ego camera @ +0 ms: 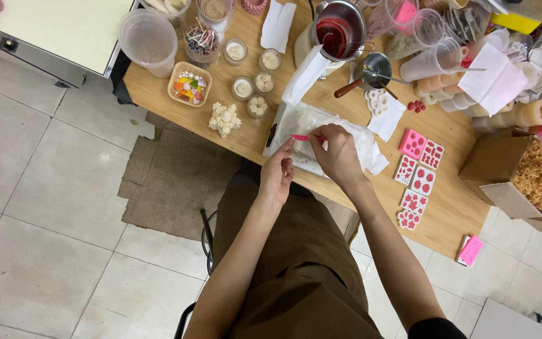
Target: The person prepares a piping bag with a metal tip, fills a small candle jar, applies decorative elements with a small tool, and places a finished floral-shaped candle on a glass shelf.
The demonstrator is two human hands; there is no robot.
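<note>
Stick: While it sits in the fingers, the thin pink stick (300, 137) lies flat above the white paper (352, 141), near the table's front edge.
Way it points: Its long side runs left to right across the picture. The free end sticks out to the left.
Right hand: The right hand (335, 152) pinches the stick's right end in curled fingers, likely so the tip stays easy to guide.
Left hand: The left hand (276, 176) is just under the stick, fingertips up by it. I cannot tell if it grips the stick or only steadies the paper.
Paper: It is spread under the hands, maybe to keep the table (152, 94) clean.
Near things: Pink molds (418, 172) lie in a row to the right. Small jars (250, 72) and a red pot (341, 28) stand farther back, out of the hands' way.
</note>
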